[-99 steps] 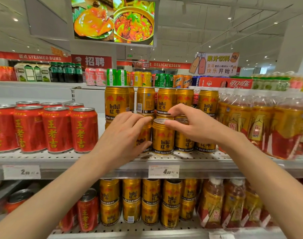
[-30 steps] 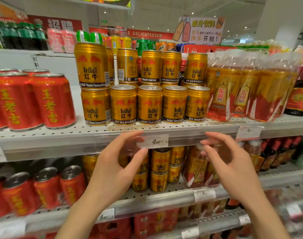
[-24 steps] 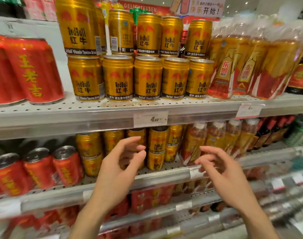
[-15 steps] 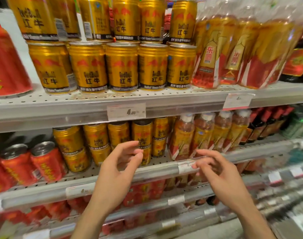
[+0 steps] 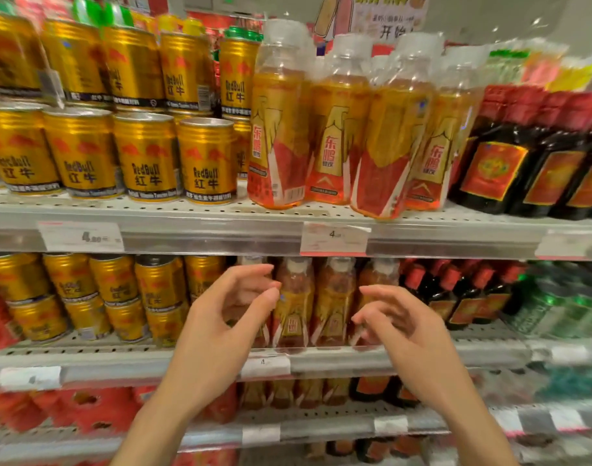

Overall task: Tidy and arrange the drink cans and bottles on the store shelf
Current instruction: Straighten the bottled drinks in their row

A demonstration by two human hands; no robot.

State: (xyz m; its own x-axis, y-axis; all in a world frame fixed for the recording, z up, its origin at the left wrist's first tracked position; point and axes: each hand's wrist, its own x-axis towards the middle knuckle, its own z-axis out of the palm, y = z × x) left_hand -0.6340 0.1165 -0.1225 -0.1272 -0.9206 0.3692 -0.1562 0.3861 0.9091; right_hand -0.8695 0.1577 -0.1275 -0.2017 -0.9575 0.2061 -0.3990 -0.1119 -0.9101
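Gold Red Bull cans [image 5: 146, 156] stand stacked in two layers on the upper shelf [image 5: 220, 216]. To their right are orange-labelled plastic bottles [image 5: 335, 129]. On the shelf below, more gold cans [image 5: 116, 297] sit left of a row of the same orange bottles [image 5: 331, 297]. My left hand [image 5: 227, 317] hovers in front of the leftmost lower bottles, fingers loosely curled and holding nothing. My right hand [image 5: 399, 321] floats at the right end of that bottle row, also empty with fingers spread.
Dark bottles with red caps [image 5: 510, 156] fill the upper shelf's right side and continue below [image 5: 456, 297]. Green bottles [image 5: 563, 304] stand at the far right. Price tags [image 5: 333, 238] hang on the shelf rails. Red packs [image 5: 86, 412] lie on the lowest visible shelf.
My view and both hands have shifted right, from the lower gold cans to the lower orange bottles. Both hands stay empty.
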